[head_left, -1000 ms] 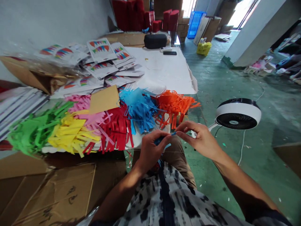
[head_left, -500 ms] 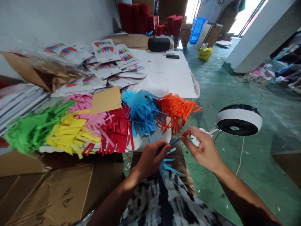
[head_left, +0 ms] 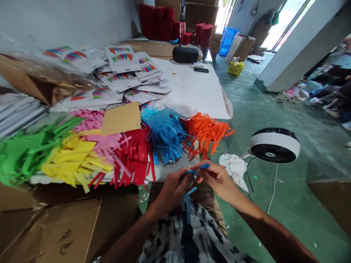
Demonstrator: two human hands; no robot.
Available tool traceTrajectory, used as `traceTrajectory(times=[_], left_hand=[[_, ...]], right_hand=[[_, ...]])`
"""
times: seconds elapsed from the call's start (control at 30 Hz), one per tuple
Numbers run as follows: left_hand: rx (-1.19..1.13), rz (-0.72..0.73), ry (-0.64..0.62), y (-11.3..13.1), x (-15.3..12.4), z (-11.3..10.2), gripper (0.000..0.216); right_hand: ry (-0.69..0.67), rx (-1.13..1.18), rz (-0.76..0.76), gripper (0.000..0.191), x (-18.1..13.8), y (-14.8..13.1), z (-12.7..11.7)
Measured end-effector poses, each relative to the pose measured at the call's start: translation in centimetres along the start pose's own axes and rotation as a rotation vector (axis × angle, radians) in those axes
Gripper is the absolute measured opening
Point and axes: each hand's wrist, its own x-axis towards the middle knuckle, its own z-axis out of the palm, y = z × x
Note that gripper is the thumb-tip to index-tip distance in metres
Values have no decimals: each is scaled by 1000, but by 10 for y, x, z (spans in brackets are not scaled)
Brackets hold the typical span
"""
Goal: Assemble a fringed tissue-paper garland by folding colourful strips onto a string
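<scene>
Both my hands meet over my lap, pinching one blue paper tassel (head_left: 187,200) whose fringe hangs down between them. My left hand (head_left: 171,190) is closed on its upper part. My right hand (head_left: 216,179) touches the left and pinches the tassel's top end, which sticks out above the fingers. Just beyond the hands, piles of cut paper fringe lie along the table edge: blue (head_left: 163,135), orange (head_left: 207,129), red (head_left: 134,153), pink (head_left: 94,122), yellow (head_left: 74,157) and green (head_left: 22,153).
A brown card (head_left: 120,117) lies on the piles. Printed packets (head_left: 123,69) cover the white table (head_left: 197,87), with a black case (head_left: 185,54) at its far end. A white fan (head_left: 274,144) and crumpled cloth (head_left: 234,166) are on the green floor to the right. Cardboard (head_left: 63,223) lies lower left.
My right hand has come in from the right until it touches the left hand. The tassel's fringe now hangs lower, and the view has shifted a little.
</scene>
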Motion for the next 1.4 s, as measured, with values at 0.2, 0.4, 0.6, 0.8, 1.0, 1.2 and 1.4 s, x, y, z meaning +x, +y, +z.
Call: traceTrajectory(times=[0.2,0.4,0.6,0.8,1.0,1.2,1.4], left_hand=[[204,168,144,-2,7,-24,27],[506,335,459,16,50,-105,22],[1003,134,661,24,120,-178,41],[928,-83,699,15,128,-185,43],[689,-62,663,1,131,-192,35],[455,372,909,36,108,-204,47],[432,728,600,116,69,-190,73]], right_hand=[[694,-472,-515,23,25,-34,-50],[464,-1176,-730,55,48,-7,-85],[231,-1411,-369,43,74,11,-67],[306,-948,-338,38,162,-32,-6],[258,-503,-43,38,264,-48,47],[66,-73,-359,42,242,-103,22],[-148,-9,-373,34,163,-140,8]])
